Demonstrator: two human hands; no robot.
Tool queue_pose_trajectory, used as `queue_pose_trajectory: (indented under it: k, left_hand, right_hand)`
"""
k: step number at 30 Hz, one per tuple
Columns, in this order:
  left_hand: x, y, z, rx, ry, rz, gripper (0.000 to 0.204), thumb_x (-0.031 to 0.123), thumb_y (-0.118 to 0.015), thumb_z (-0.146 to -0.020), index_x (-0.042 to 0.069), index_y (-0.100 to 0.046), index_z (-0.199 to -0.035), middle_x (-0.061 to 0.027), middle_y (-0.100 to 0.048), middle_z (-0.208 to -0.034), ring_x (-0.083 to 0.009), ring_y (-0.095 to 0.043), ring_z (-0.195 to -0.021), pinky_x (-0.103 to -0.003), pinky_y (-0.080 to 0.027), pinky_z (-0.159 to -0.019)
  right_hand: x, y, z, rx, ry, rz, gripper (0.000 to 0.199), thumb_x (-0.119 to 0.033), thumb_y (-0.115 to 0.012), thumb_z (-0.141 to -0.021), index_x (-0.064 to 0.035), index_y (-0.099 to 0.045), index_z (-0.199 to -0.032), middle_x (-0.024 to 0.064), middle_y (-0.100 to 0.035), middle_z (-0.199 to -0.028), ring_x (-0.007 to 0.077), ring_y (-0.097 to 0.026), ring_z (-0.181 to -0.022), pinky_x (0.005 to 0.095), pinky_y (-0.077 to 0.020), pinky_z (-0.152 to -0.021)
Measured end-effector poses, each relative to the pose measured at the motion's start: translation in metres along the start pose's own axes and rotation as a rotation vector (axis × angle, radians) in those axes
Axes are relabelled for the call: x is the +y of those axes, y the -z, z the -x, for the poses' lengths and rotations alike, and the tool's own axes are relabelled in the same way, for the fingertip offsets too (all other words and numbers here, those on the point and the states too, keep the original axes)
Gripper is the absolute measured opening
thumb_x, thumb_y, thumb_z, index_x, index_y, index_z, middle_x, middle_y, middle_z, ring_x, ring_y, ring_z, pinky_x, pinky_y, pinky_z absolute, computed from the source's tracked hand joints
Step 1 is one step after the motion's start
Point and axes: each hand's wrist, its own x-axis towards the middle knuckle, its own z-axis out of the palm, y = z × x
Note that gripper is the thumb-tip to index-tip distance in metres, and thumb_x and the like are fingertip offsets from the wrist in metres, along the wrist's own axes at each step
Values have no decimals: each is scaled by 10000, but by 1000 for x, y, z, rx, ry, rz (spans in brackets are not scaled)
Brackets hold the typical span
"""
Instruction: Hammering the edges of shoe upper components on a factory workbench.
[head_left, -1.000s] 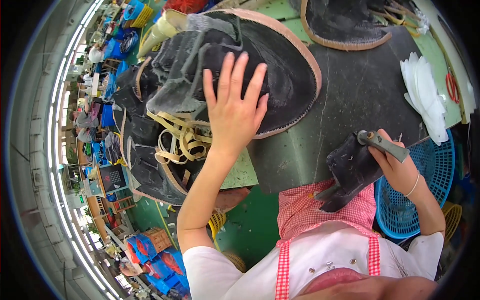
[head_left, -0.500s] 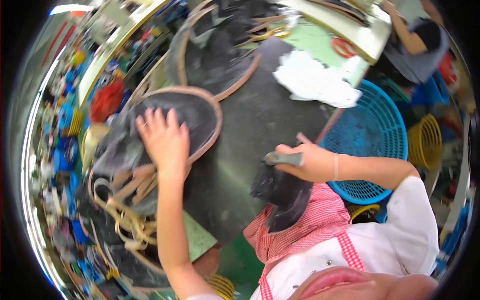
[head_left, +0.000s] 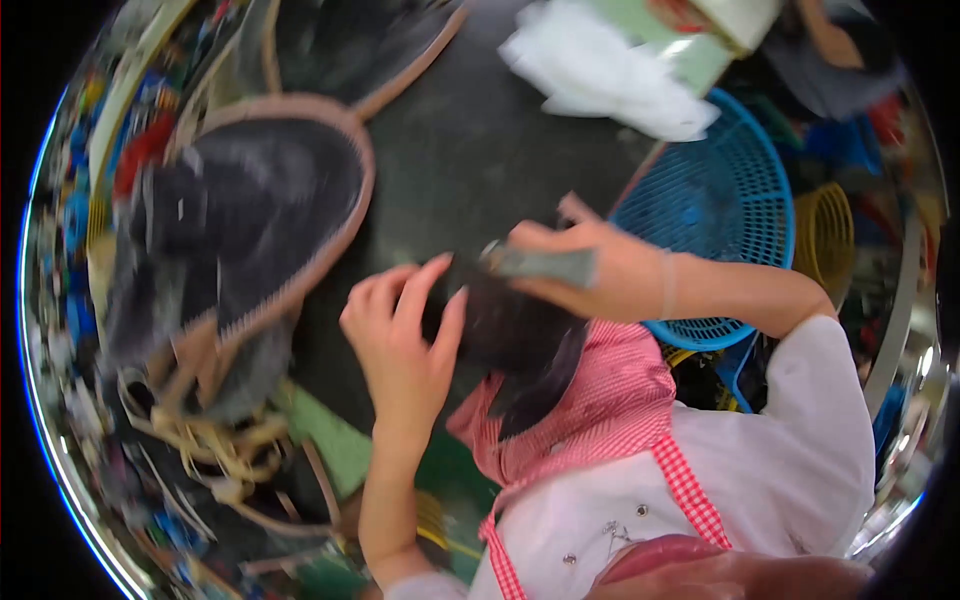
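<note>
One head-worn fisheye view looks steeply down from close above the person's chest; it faces the dark counter [head_left: 480, 170], with forearms entering from below; edges bend and blur toward the rim.

Left hand [head_left: 400, 335] raised mid-scene, fingers [head_left: 425, 285] curled far-right. Right hand [head_left: 600, 270] just right, fist closed, forearm bent from the right.
</note>
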Motion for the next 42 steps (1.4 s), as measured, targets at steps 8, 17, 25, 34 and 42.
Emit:
queue_pose_trajectory:
  k: [8, 17, 25, 34, 42]
  left_hand:
    - [-12, -28, 11, 72, 114, 53, 248, 221, -823, -796, 173, -784, -1036, 5, -607, -999, -201, -528, -999, -364, -359, -935]
    - [-18, -30, 13, 94, 78, 111, 155, 168, -837, -736, 199, -776, -875, 48, -633, -928, -213, -543, -988, -401, -362, -908]
    - [-18, -32, 4, 67, -4, 84, 144, 144, -832, -756, 173, -767, -881, 43, -639, -929, -203, -546, -974, -381, -366, -916]
    - [-20, -27, 2, 145, 11, -66, 236, 208, -849, -756, 202, -798, -987, 42, -627, -957, -198, -532, -1019, -379, -355, -953]
    - [-14, -32, 11, 110, 24, 97, 162, 154, -843, -757, 167, -785, -908, 52, -663, -945, -195, -549, -1002, -373, -356, -957]
  right_hand:
    - [-9, 19, -14, -116, -229, -591, 176, -96, -619, -995, 30, -541, -1091, 179, -494, -768, 355, -538, -652, 382, -387, -556]
    - [-9, 31, -24, -167, -208, -624, 105, -53, -629, -976, 9, -554, -1012, 179, -526, -763, 356, -528, -594, 387, -411, -556]
    - [-5, 32, -24, -292, -351, -605, 220, -48, -662, -954, 17, -603, -1156, 155, -545, -910, 298, -574, -680, 365, -445, -580]
    - [-5, 32, -27, -275, -166, -403, 225, -65, -646, -950, 8, -612, -1160, 164, -584, -849, 351, -605, -678, 415, -463, -584]
    - [-4, 41, -37, 80, -10, -340, 168, -49, -665, -957, 24, -600, -1095, 188, -568, -863, 334, -564, -620, 428, -406, -556]
